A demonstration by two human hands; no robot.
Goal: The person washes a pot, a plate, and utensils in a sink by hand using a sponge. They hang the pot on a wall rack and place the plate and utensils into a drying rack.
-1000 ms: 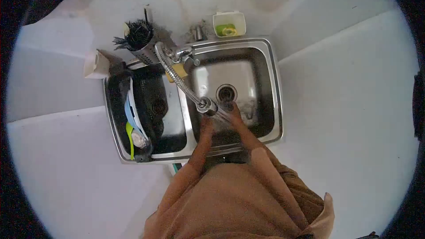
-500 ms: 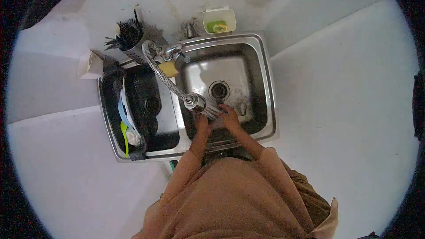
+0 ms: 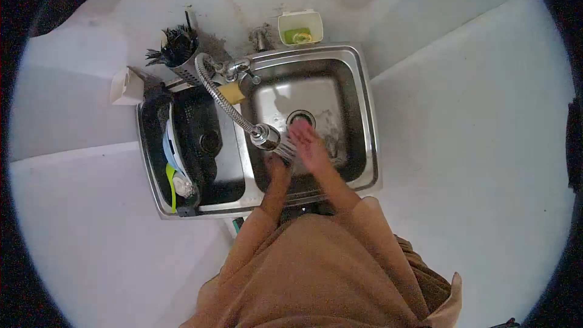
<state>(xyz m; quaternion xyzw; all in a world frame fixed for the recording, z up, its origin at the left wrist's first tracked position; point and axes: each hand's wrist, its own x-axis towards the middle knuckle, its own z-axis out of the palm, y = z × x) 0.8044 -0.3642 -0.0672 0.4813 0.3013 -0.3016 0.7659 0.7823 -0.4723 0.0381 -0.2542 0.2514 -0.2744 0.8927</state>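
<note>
Water runs from the faucet head (image 3: 265, 137) on a flexible metal hose into the right basin of the steel sink (image 3: 371, 140). My right hand (image 3: 308, 146) is raised beside the stream, palm turned up, fingers stretched toward the drain (image 3: 300, 118), holding nothing. Below the faucet head, my left hand (image 3: 278, 167) is low in the basin near the falling water. Its fingers are partly hidden and blurred.
A yellow sponge (image 3: 231, 93) lies on the divider. The left basin holds a black rack (image 3: 189, 179) with plates and a green-handled item (image 3: 171, 189). Behind stand a utensil holder (image 3: 187, 71), a white box (image 3: 127, 88) and a soap container (image 3: 301, 28).
My right hand has turned palm up and its fingers have moved up and left toward the drain. My left hand has stayed nearly in place.
</note>
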